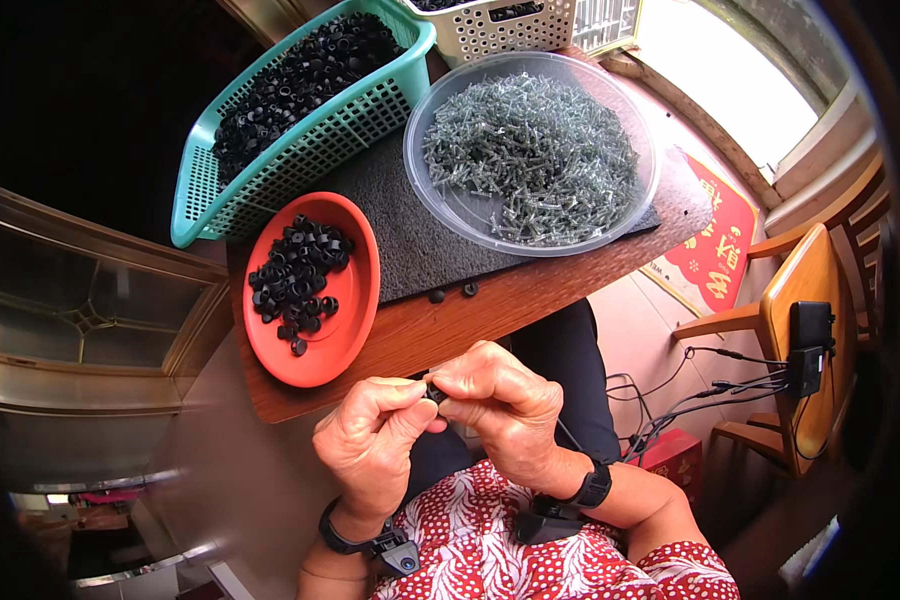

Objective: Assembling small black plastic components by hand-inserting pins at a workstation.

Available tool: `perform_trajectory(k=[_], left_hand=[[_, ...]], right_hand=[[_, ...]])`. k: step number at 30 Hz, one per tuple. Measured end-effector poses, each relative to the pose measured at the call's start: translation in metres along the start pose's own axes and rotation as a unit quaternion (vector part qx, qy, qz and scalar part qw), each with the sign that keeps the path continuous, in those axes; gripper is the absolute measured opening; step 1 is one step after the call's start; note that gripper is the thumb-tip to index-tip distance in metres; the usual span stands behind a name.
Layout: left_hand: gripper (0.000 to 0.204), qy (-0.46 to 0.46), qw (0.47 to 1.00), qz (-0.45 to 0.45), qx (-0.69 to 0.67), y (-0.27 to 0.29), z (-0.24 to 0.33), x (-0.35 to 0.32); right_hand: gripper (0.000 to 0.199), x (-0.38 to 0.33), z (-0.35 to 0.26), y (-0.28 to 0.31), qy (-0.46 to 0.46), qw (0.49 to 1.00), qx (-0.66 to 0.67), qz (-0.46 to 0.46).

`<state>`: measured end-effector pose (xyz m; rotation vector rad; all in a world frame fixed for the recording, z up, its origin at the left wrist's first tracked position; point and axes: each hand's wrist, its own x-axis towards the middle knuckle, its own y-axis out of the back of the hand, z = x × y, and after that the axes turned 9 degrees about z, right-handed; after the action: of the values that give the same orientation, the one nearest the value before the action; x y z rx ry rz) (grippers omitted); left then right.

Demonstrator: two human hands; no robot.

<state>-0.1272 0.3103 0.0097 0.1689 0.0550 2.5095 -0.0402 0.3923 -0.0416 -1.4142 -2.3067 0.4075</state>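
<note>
Left grip (365,440): thumb and forefinger pinched one side of a small black cap (435,394); tiny thing, so you used fingertips, not palm!
Right grip (505,410): grasped the same cap from the other side, likely to steady it between both.
Cap's spot: off the near edge of the wooden surface (450,335), over your lap, probably for a close look straight down.
Orange-red dish (322,362): sat nearest on your left, shallow, presumably so its black caps (305,255) came easily to hand.
Clear round tub (465,212): stood on the dark mat (400,250), its wall apparently keeping those slim clear tubes (535,150) from scattering.
Teal basket (315,160): stood beyond the dish with a bigger heap, seemingly the reserve.
</note>
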Motion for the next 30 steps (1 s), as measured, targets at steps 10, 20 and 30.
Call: perform_trajectory(k=[10,20,30], left_hand=[[0.010,0.064,0.998,-0.015,-0.024,0.002,0.002,0.000],[0.012,0.009,1.000,-0.013,-0.027,0.001,0.000,-0.001],[0.010,0.102,0.990,-0.020,-0.098,0.001,0.006,0.002]], right_hand=[[0.020,-0.002,0.003,0.003,-0.035,0.999,0.011,0.011],[0.021,0.005,0.002,0.004,0.104,0.993,-0.041,-0.032],[0.021,0.002,0.000,0.003,0.035,0.999,-0.022,0.002]])
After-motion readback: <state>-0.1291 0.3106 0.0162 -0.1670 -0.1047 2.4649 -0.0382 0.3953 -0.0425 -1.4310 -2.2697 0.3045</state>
